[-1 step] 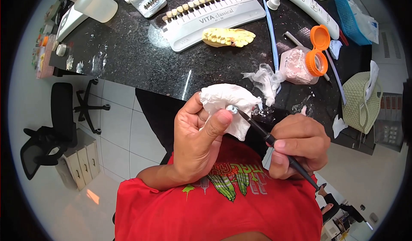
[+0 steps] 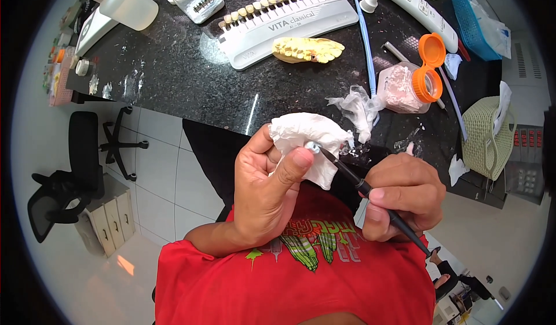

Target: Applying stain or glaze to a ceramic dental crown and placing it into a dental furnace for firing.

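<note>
My left hand [image 2: 263, 192] holds a crumpled white tissue [image 2: 307, 129] with a small pale blue piece [image 2: 313, 148] between thumb and tissue. My right hand [image 2: 405, 197] is closed around a slim black handled tool [image 2: 346, 170], its tip meeting the small piece. Beyond them on the dark speckled worktop [image 2: 168, 76] sit a yellowish dental cast [image 2: 307, 50], a tooth shade guide [image 2: 289, 23] and a clear jar of pink material with orange lids [image 2: 399, 90]. A loose crumpled white sheet [image 2: 359, 111] lies beside the jar.
Around the worktop are a squeeze bottle [image 2: 124, 5], another jar [image 2: 197, 1], blue rods [image 2: 368, 53], a remote [image 2: 423, 18], a blue basket [image 2: 475, 30] and a woven basket [image 2: 486, 140]. A black chair [image 2: 81, 151] stands left; a person's leg [image 2: 446, 273] shows lower right.
The small red display at the right edge looks brighter now. My hands and what they hold have not visibly moved.
</note>
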A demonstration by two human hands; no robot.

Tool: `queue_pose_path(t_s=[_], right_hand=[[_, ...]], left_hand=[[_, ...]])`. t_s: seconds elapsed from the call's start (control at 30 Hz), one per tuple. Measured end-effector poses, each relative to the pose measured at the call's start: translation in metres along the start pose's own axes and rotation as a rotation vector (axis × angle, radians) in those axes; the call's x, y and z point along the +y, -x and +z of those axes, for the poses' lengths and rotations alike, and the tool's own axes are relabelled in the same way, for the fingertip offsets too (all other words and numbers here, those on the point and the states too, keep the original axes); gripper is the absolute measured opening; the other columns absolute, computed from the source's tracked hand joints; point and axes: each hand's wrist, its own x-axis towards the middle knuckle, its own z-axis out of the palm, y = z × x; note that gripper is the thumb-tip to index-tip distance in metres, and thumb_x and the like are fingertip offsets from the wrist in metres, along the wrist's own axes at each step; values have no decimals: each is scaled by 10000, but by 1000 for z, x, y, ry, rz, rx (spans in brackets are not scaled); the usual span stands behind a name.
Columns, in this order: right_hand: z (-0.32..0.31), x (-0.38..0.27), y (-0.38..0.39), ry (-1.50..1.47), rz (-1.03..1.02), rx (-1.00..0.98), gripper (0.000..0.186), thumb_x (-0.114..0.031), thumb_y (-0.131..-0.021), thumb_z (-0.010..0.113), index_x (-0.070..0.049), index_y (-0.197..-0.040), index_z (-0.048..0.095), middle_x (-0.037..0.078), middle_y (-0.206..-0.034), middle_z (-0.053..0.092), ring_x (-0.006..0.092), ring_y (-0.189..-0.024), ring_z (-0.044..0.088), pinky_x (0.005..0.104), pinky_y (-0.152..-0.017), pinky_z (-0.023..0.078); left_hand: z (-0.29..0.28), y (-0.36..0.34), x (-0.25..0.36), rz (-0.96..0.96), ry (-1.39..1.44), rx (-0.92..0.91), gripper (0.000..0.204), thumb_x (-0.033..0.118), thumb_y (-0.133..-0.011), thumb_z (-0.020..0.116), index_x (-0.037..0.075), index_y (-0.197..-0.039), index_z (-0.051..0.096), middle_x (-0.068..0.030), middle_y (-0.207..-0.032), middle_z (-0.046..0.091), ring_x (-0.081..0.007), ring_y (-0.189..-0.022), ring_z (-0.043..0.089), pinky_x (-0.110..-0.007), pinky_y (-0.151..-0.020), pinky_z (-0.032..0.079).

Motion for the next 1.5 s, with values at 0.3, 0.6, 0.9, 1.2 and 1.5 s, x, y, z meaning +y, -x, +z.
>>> queue_pose_path(t_s=[0.3, 0.6, 0.9, 1.2, 1.5], right_hand=[[3, 2, 1, -3, -9, 10, 235, 39, -691, 693, -17, -913, 642, 79, -678, 622, 174, -526, 615, 265, -446, 493], [0, 1, 1, -8, 4, 16, 217, 26, -715, 703, -21, -917, 641, 74, -680, 624, 174, -526, 619, 267, -459, 501], [0, 2, 1, -13, -10, -16, 214, 31, -715, 704, -15, -914, 639, 74, -678, 621, 173, -527, 622, 261, -459, 500], [1, 2, 1, -10, -22, -9, 219, 29, -710, 707, -17, -912, 636, 73, -686, 621, 172, -522, 623, 266, -451, 506], [-1, 6, 1, -5, -111, -33, 221, -3, -715, 665, 30, -921, 592, 110, -692, 593, 156, -466, 547, 264, -432, 472]], left_hand=[[0, 0, -1, 26, -3, 18, 389, 68, -942, 663, -94, -1259, 505, -218, -1161, 666, -244, -1067, 674, -352, -930, 562], [-1, 0, -2, 20, 2, 22, 382, 55, -935, 669, -93, -1250, 512, -214, -1146, 673, -230, -1047, 680, -340, -914, 569], [3, 1, 1, -41, -230, 116, 476, 275, -886, 756, -23, -1192, 545, -141, -1081, 672, -237, -1003, 682, -375, -916, 552], [-1, 1, -2, 26, -16, 17, 382, 56, -935, 669, -90, -1249, 508, -215, -1156, 666, -233, -1048, 677, -339, -915, 568], [0, 1, -1, 23, -17, 18, 380, 69, -933, 678, -90, -1236, 512, -214, -1155, 666, -239, -1064, 670, -357, -935, 557]])
